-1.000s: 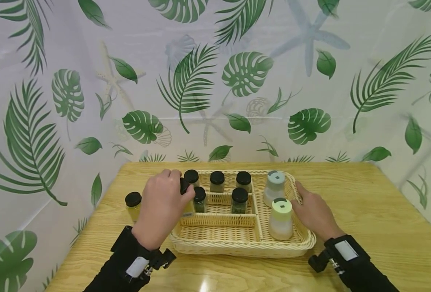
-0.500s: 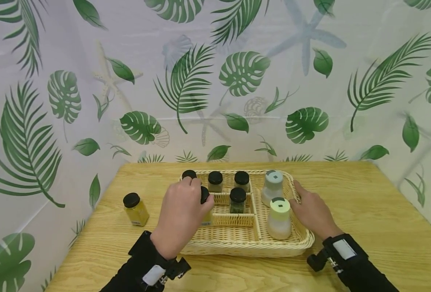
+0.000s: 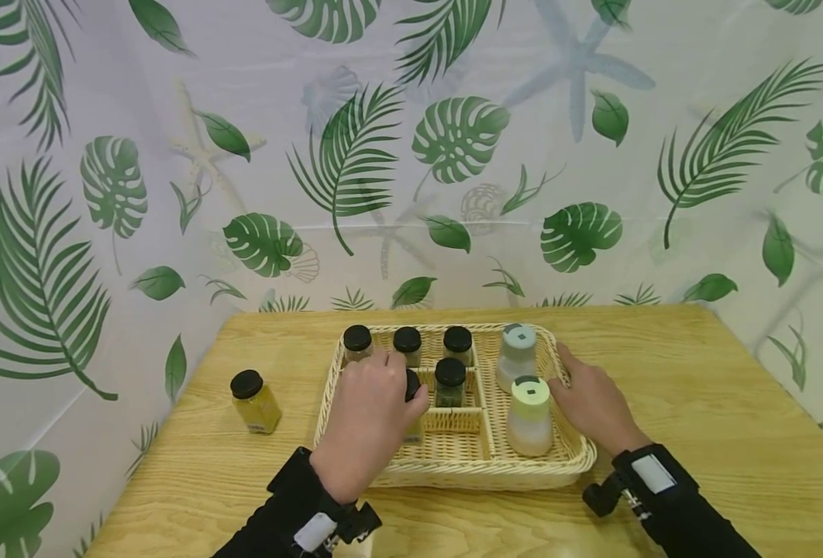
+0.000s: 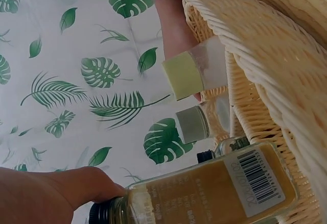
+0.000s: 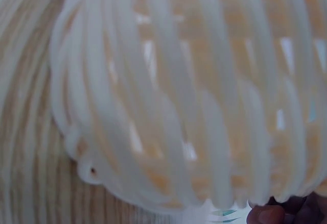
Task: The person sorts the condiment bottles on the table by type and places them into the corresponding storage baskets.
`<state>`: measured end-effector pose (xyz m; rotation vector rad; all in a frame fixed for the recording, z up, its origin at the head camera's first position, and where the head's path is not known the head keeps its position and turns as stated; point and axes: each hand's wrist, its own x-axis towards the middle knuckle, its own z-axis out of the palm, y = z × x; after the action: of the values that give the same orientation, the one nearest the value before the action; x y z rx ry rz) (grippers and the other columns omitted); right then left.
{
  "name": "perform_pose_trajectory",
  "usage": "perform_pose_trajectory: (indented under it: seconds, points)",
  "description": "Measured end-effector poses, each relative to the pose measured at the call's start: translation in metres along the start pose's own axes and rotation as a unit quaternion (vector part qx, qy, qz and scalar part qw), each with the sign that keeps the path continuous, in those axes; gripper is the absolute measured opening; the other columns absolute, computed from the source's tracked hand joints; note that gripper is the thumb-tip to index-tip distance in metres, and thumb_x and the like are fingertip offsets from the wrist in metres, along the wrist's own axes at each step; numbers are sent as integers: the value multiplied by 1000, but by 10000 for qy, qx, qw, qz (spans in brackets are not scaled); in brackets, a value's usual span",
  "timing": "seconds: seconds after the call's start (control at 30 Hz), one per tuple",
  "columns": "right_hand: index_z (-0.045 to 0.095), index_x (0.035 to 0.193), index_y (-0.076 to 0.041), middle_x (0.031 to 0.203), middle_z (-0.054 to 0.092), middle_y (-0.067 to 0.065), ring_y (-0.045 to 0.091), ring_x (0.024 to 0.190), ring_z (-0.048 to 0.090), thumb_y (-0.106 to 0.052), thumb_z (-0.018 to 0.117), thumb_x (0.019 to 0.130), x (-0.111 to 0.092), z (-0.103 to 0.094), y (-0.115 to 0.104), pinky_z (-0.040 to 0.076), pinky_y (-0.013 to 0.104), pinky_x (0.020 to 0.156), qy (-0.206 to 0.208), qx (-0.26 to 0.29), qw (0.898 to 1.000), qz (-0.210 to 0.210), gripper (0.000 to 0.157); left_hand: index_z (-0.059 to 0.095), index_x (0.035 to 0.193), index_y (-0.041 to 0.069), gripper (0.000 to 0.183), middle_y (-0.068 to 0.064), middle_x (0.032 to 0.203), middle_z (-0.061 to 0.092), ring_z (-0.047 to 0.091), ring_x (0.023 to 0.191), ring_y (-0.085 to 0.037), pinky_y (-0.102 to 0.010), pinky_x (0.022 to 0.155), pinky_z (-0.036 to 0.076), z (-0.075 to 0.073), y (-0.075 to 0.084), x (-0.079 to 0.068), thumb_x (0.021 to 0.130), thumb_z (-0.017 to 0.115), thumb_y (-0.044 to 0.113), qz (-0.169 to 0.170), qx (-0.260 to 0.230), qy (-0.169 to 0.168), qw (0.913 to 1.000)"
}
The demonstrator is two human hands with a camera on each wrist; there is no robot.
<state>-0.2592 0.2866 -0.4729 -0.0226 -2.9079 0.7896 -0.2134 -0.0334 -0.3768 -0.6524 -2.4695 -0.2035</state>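
My left hand (image 3: pixel 370 415) grips a square glass spice jar by its black lid, over the left part of the divided wicker basket (image 3: pixel 477 469). The left wrist view shows the jar (image 4: pixel 204 188) filled with yellow-brown powder, with a barcode label near its base; whether it touches the basket floor I cannot tell. At the basket's right side, my right hand (image 3: pixel 596 403) holds the rim, its thumb and fingers around the wicker edge. Close to the left hand stands a black-lidded jar (image 3: pixel 449 384) in the middle compartment. Part of the left compartments is hidden behind that hand.
Several black-lidded jars line the back row, one of them a jar (image 3: pixel 457 345). A blue-topped shaker (image 3: pixel 518 360) and a yellow-green-topped shaker (image 3: pixel 530 418) stand in the right compartment. A yellow spice jar (image 3: pixel 258 404) stands on the wooden table (image 3: pixel 718 403) to the left.
My left hand has moved right and slightly down with the spice jar, from the basket's left edge to over its compartments. The right hand still holds the rim.
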Motion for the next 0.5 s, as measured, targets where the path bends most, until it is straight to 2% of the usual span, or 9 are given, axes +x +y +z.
perform_pose_trajectory:
  seconds: [0.17,0.27,0.5]
  points:
    - [19,159,0,54,39,-1,13,44,39,-24,47,103,0,0,0,34,28,43,0,56,10000,2,68,60,73,11,33,-2,66,55,56,57,-19,-31,55,48,7,7,-2,87,76,36,7,-100,-150,9998]
    - [19,159,0,54,38,-1,13,44,39,-24,47,103,0,0,1,34,28,43,-3,55,10000,12,68,61,72,11,33,-4,68,57,57,59,-20,-31,56,49,12,11,-2,86,78,36,81,-147,-121,9998]
    - [19,160,-1,54,38,-1,13,43,39,-25,47,103,1,0,3,34,28,43,6,53,10000,38,68,64,75,9,31,-3,67,56,57,59,-18,-31,59,50,22,20,-2,87,77,35,290,-151,-253,9991]
